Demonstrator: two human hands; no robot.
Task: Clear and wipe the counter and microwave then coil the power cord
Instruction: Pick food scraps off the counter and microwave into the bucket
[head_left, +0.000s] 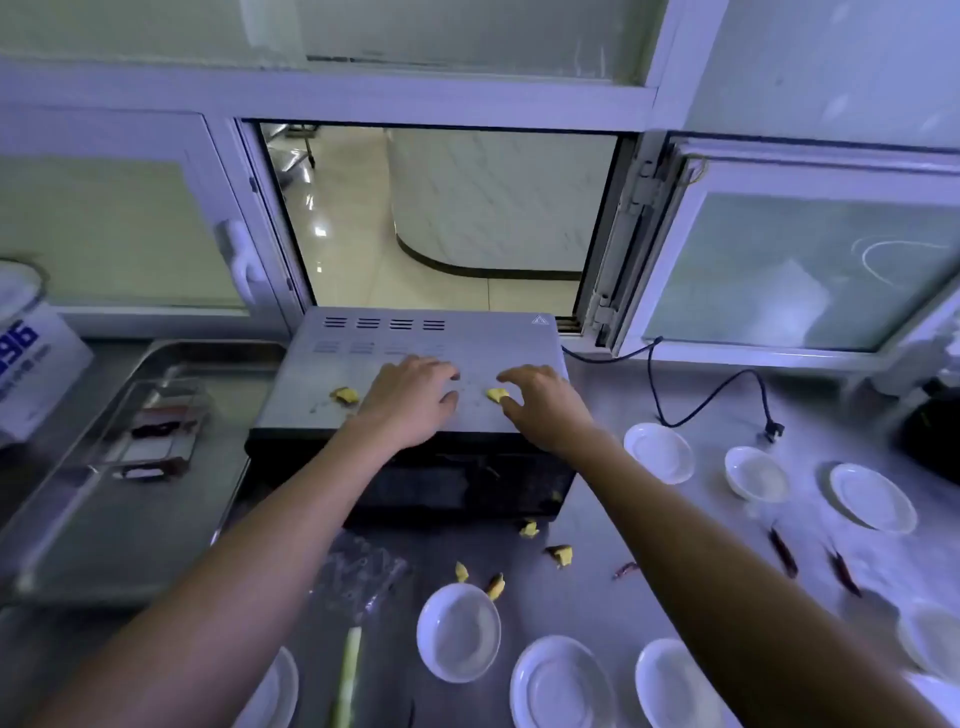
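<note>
Fingertips of the right hand (540, 402) curl at a small yellow food scrap (497, 395), touching it; a firm pinch cannot be told. The left hand (410, 400) lies flat beside it, fingers together, on the grey metal microwave top (332, 374). The black power cord (711, 395) trails across the stainless-steel counter (613, 561) among white saucers (458, 631), below an open serving window (441, 218).
</note>
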